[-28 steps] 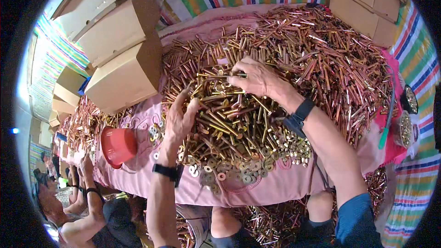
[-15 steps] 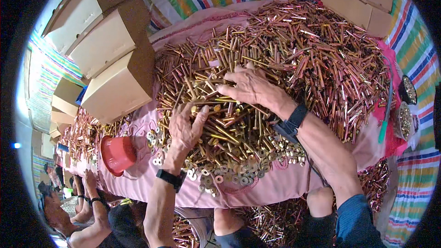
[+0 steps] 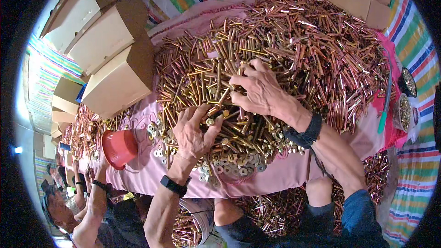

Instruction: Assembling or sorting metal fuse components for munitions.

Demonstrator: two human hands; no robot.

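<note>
A big heap of brass-coloured bolts (image 3: 275, 41) lies on a pink cloth (image 3: 294, 174). My left hand (image 3: 193, 135) is at the near left of the heap, its fingers curled and a bolt end (image 3: 210, 122) showing between thumb and forefinger. My right hand (image 3: 264, 93) reaches over the middle of the heap with bent fingers. A bolt (image 3: 223, 96) slants between its thumb and forefinger tips, toward my left hand. Flat grey washers (image 3: 243, 167) and small nuts (image 3: 294, 147) lie along the heap's near edge.
A red plastic bucket (image 3: 118, 149) stands left of my left hand. Cardboard boxes (image 3: 119, 76) are stacked at the far left. Tubs of small parts (image 3: 403, 112) and a green-handled tool (image 3: 382, 121) sit at the right. Another person (image 3: 69, 211) works at lower left.
My right hand has shifted slightly right, its fingers more bent around bolts. My left hand has moved a little right, and a bolt end now shows between its thumb and forefinger.
</note>
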